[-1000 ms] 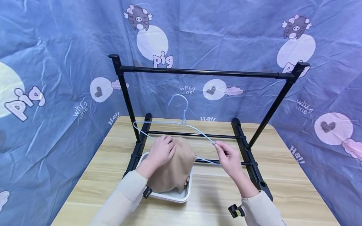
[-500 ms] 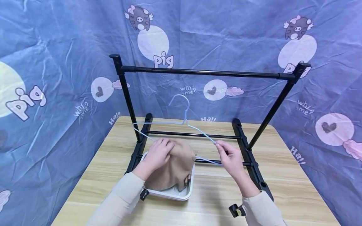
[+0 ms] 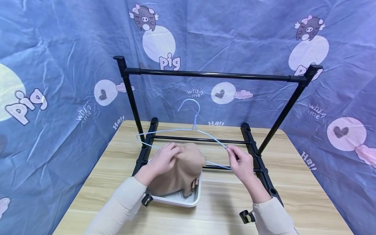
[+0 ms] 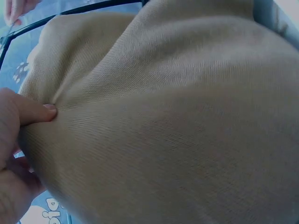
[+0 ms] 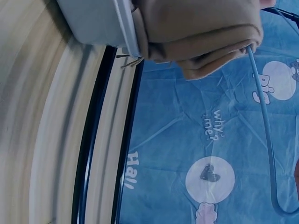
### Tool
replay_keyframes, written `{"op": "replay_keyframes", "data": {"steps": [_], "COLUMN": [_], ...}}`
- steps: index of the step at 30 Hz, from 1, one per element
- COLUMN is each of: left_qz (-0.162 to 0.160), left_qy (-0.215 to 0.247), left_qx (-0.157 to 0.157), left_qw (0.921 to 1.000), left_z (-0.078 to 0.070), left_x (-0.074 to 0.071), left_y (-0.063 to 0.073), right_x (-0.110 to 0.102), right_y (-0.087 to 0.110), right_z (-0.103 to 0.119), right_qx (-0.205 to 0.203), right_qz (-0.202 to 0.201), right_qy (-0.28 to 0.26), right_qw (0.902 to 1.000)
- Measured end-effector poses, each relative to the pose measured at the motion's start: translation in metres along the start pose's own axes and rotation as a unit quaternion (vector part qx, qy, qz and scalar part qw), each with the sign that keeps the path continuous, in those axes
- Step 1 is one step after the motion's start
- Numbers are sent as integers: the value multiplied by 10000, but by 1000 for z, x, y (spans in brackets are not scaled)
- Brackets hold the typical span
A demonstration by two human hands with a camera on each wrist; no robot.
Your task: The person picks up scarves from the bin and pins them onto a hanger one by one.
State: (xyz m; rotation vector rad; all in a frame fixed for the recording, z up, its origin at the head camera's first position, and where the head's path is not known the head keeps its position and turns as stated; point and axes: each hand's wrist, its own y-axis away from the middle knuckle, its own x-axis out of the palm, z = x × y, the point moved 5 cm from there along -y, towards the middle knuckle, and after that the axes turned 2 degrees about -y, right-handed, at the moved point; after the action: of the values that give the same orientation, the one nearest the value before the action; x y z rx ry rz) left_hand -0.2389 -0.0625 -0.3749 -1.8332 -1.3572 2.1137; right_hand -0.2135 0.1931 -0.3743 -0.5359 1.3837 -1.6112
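Draping cloth (image 3: 183, 173) over the hanger (image 3: 195, 120), I judge; my left grip (image 3: 162, 159) pinches cloth, my right grip (image 3: 242, 162) the hanger; next likely needs evening the drape.

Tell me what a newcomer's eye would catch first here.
Probably the black rack, standing on the wooden table before a blue pig-print backdrop. Next, at the middle of the head view, the pale blue wire hanger, pinched on its sloping side by the right hand. Tan cloth, held by the left hand, hides part of it above a white tray.
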Motion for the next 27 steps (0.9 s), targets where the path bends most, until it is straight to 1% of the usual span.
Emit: {"op": "replay_keyframes", "data": {"steps": [2, 3, 4, 6, 8, 9, 10, 13, 15, 17, 20, 23, 27], "left_qz": [-178, -262, -342, -512, -680, -752, -813, -875, -902, -995, -1268, -1618, -2079], "left_qy": [180, 263, 327, 416, 457, 472, 479, 421, 354, 276, 139, 6, -216], "left_qx": [-38, -53, -62, -58, -51, -39, -12, 119, 242, 381, 602, 803, 898], "left_qw": [9997, 9993, 9989, 9978, 9966, 9960, 9955, 9952, 9950, 9939, 9900, 9835, 9738], "left_z": [1, 1, 1, 1, 1, 0, -1, -5, -7, -10, -13, -17, -20], "left_x": [-2, -3, -4, -6, -10, -12, -14, -19, -21, -23, -28, -34, -43], "left_y": [-1, -2, -3, -4, -4, -5, -6, -9, -11, -12, -15, -18, -22], "right_x": [1, 1, 1, 1, -1, -1, -2, -2, -1, 0, 1, 2, 3], "right_y": [6, 6, 5, -3, -13, -19, -22, -28, -29, -28, -26, -25, -27], "right_z": [-10, -11, -10, 0, 12, 19, 22, 27, 28, 27, 24, 23, 32], "right_qx": [-111, -125, -152, -151, -84, 32, 87, 346, 485, 616, 752, 932, 1017], "right_qz": [-150, -128, -78, 162, 456, 665, 775, 1078, 1216, 1326, 1410, 1504, 1615], "right_qy": [265, 340, 424, 445, 287, 185, 93, -149, -315, -459, -626, -700, -735], "right_qw": [9995, 9993, 9990, 9988, 9985, 9976, 9969, 9935, 9909, 9882, 9852, 9817, 9789]}}
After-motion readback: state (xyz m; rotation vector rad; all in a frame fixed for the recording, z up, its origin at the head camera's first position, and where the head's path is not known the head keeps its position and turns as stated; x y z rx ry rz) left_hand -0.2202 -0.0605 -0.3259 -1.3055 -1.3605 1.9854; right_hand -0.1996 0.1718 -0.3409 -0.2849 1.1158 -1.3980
